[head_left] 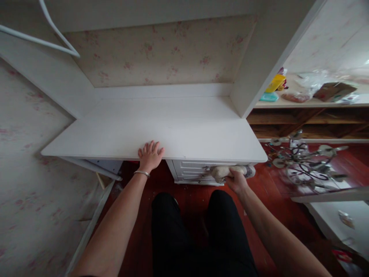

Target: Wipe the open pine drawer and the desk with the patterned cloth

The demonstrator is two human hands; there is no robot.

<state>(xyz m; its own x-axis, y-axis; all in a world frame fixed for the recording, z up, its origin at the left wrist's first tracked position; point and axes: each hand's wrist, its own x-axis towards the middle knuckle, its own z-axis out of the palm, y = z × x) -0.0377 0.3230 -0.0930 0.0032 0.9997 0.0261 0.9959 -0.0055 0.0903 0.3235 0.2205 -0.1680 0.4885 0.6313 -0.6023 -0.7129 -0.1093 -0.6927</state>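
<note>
My left hand (150, 154) lies with its fingers spread on the front edge of a white desk (178, 123), a bangle round the wrist. In my right hand (236, 181) is a bunched, off-white and grey rag (227, 172), gripped from below. The rag is just under the right part of the desk's front edge, before the white drawers (198, 169). It covers part of the drawer fronts; whether it touches them I cannot tell.
Tall side panels and a flowered back wall (173, 54) enclose the desk. A white cable (60, 46) hangs at upper left. On the red floor (138, 231) at right lies a chandelier (305, 157), near a wooden shelf unit (288, 115) holding bags and a box.
</note>
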